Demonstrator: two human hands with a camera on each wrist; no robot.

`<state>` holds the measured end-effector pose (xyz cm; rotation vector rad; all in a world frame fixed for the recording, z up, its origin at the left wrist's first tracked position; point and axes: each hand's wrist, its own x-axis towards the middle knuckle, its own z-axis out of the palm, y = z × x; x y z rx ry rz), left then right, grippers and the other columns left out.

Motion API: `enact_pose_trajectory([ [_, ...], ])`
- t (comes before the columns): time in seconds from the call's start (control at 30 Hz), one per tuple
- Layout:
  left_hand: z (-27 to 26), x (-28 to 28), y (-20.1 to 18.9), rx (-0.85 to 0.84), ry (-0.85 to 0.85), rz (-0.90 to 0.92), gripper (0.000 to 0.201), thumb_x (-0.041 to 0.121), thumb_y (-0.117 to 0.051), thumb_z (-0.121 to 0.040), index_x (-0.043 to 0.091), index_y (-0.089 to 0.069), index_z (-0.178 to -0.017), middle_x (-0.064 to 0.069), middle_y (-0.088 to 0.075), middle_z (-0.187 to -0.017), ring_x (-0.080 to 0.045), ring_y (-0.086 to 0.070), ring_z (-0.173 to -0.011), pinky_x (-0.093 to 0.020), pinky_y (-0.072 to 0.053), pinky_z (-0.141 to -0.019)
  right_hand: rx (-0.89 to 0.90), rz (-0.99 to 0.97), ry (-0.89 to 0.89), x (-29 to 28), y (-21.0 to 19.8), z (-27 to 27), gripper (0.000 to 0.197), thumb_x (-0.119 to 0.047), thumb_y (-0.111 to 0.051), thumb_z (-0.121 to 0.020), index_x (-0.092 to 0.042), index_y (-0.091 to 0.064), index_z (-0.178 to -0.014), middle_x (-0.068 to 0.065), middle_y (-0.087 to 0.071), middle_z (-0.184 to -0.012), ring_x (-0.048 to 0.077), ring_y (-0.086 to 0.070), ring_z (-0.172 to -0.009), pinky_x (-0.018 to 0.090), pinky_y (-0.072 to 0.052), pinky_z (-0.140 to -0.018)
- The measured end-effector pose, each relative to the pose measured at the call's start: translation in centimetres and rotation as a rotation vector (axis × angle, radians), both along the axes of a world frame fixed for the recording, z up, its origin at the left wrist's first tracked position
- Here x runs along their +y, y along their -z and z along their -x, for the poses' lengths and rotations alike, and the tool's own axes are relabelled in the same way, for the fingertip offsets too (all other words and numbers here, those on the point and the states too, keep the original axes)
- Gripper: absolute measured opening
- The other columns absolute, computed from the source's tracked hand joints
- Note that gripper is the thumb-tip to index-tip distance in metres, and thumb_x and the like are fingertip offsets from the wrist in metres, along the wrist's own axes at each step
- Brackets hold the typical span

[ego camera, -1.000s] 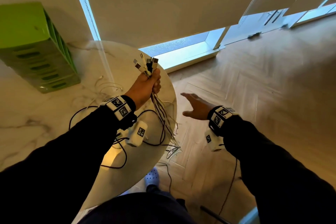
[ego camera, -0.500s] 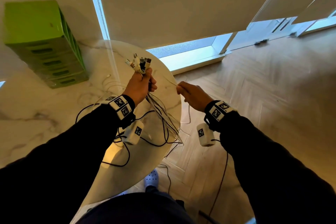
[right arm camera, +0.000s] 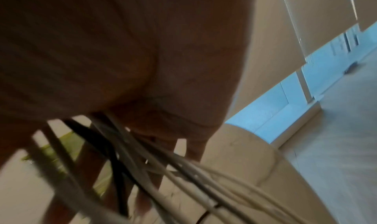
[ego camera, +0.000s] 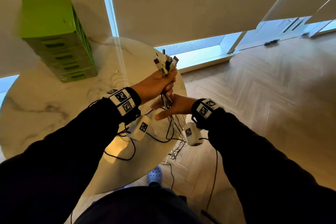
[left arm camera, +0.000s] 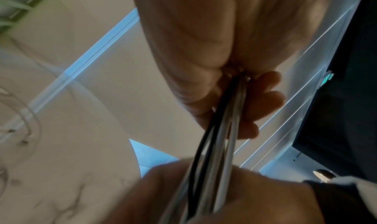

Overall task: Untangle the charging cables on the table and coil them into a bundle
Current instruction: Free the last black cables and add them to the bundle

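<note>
Both arms wear long black sleeves [ego camera: 60,152] that reach to the wrists. Each wrist carries a band of white blocks printed with black square fiducial markers: the left wrist band [ego camera: 122,101] shows two markers side by side on its upper face, and the right wrist band [ego camera: 206,108] shows similar markers on two faces. Under each wrist hangs a small white rounded camera housing with one marker on its side, the left camera housing [ego camera: 139,129] and the right camera housing [ego camera: 190,133]. A thin dark cable [ego camera: 214,174] runs down from the right housing. Dark trousers [ego camera: 138,205] cover the lap, and a pale perforated clog [ego camera: 154,175] covers one foot.
</note>
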<state>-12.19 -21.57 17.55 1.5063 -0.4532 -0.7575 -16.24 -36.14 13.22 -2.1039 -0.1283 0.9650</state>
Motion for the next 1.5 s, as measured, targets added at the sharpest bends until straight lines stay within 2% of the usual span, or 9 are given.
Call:
enact_pose_trajectory([
  [0.07,0.1,0.7,-0.8,0.035,0.037,0.013,0.038,0.038,-0.035,-0.108,0.016,-0.041,-0.078,0.005,-0.036,-0.056,-0.013,-0.044,-0.054,-0.029,-0.051,-0.073,0.041,0.001,-0.061,0.9,0.6,0.0,0.03,-0.043,-0.076,-0.084,-0.014,-0.074,-0.092,0.004,-0.076,-0.1,0.009,-0.068,-0.093,0.029,-0.047,-0.093],
  [0.17,0.0,2.5,-1.4,0.159,0.056,0.054,0.035,0.032,-0.036,-0.109,0.015,-0.041,-0.078,0.006,-0.033,-0.055,-0.013,-0.042,-0.055,-0.037,-0.056,-0.09,0.069,0.127,-0.029,-1.1,1.6,0.3,0.042,-0.045,-0.074,-0.084,-0.009,-0.065,-0.064,0.011,-0.072,-0.071,0.018,-0.067,-0.069,0.032,-0.052,-0.085],
  [0.47,-1.2,5.1,-0.7,0.279,-0.19,0.303,0.025,0.023,-0.04,-0.109,0.017,-0.045,-0.085,0.004,-0.035,-0.062,-0.014,-0.046,-0.063,-0.034,-0.042,-0.088,-0.469,0.807,0.025,-6.2,3.9,-0.2,0.04,-0.054,-0.047,-0.094,-0.02,-0.064,-0.081,0.012,-0.068,-0.086,0.033,-0.064,-0.086,0.035,-0.046,-0.071],
  [0.7,-2.1,6.5,0.5,0.297,-0.637,0.379,0.024,0.029,-0.045,-0.107,0.022,-0.044,-0.085,0.01,-0.042,-0.062,-0.008,-0.035,-0.057,-0.026,-0.033,-0.061,-0.34,0.648,-0.574,4.6,3.8,2.2,0.05,-0.062,-0.058,-0.089,-0.017,-0.053,-0.067,-0.005,-0.056,-0.067,0.014,-0.05,-0.063,0.03,-0.041,-0.066],
  [0.93,-1.1,12.1,2.7,0.236,-0.647,0.216,0.025,0.032,-0.041,-0.108,0.024,-0.037,-0.085,0.008,-0.034,-0.064,-0.008,-0.025,-0.054,-0.022,-0.024,-0.048,-0.205,0.41,-0.739,10.2,5.2,3.0,0.06,-0.065,-0.062,-0.084,-0.009,-0.055,-0.065,0.001,-0.057,-0.063,0.016,-0.051,-0.058,0.03,-0.038,-0.063],
  [1.1,-0.7,15.3,3.5,0.25,-0.746,0.282,0.031,0.03,-0.043,-0.108,0.025,-0.035,-0.079,0.004,-0.027,-0.067,-0.009,-0.02,-0.055,-0.024,-0.018,-0.05,-0.21,0.327,-0.603,7.6,5.9,-0.8,0.073,-0.081,-0.013,-0.088,-0.025,-0.06,-0.086,0.004,-0.067,-0.087,0.026,-0.062,-0.086,0.043,-0.048,-0.089],
  [1.23,-0.4,16.1,4.3,0.254,-0.805,0.301,0.029,0.028,-0.042,-0.108,0.024,-0.034,-0.081,0.004,-0.027,-0.067,-0.008,-0.021,-0.052,-0.022,-0.02,-0.047,-0.345,0.331,-0.593,6.4,6.6,-3.8,0.034,-0.04,-0.032,-0.106,-0.03,-0.057,-0.128,0.005,-0.066,-0.11,0.024,-0.061,-0.1,0.037,-0.044,-0.093],
  [1.33,0.0,16.4,4.9,0.248,-0.823,0.291,0.029,0.029,-0.042,-0.109,0.023,-0.033,-0.082,0.006,-0.026,-0.065,-0.009,-0.02,-0.053,-0.022,-0.021,-0.047,-0.273,0.434,-0.81,7.3,8.0,-4.3,0.053,-0.008,-0.04,-0.098,-0.041,-0.049,-0.138,0.004,-0.056,-0.12,0.025,-0.057,-0.109,0.04,-0.047,-0.094],
  [1.5,0.7,16.4,6.1,0.239,-0.836,0.237,0.033,0.03,-0.043,-0.108,0.022,-0.031,-0.078,0.005,-0.025,-0.066,-0.01,-0.019,-0.054,-0.022,-0.022,-0.046,-0.378,0.526,-1.039,8.5,10.3,-4.9,0.046,-0.003,-0.049,-0.096,-0.024,-0.057,-0.136,0.006,-0.055,-0.137,0.028,-0.052,-0.127,0.037,-0.041,-0.105],
])
